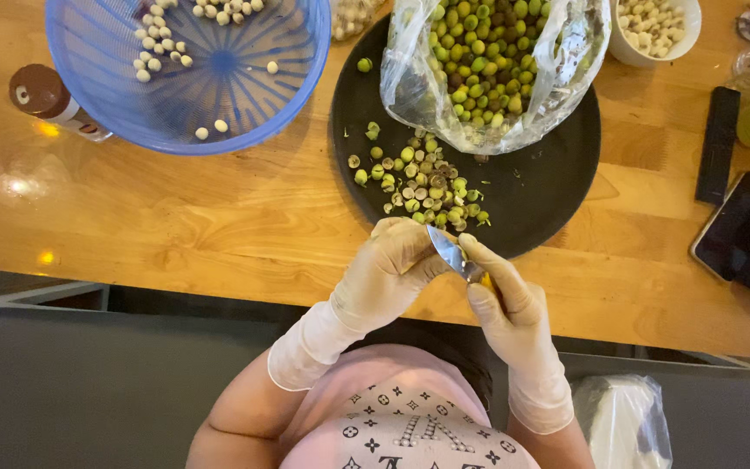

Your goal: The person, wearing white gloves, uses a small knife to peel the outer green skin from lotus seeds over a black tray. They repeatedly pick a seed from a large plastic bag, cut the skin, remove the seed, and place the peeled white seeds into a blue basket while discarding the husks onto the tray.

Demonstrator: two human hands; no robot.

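Both my hands wear pale gloves and meet at the near rim of a round black tray [549, 187]. My right hand [509, 308] grips a small knife [450, 252] with a yellow handle, the blade pointing toward my left hand [388, 269]. My left hand's fingers are curled closed against the blade; what they pinch is hidden. Just beyond the hands, a heap of green seeds and husk pieces [427, 184] lies on the tray. A clear plastic bag [488, 69] full of green seeds rests on the tray's far side.
A blue plastic basket [219, 78] with several peeled white seeds stands at the far left, a brown-capped bottle [45, 97] beside it. A white bowl [657, 30] of white seeds is far right. A phone [733, 224] and a dark bar [718, 143] lie on the wooden table [175, 208].
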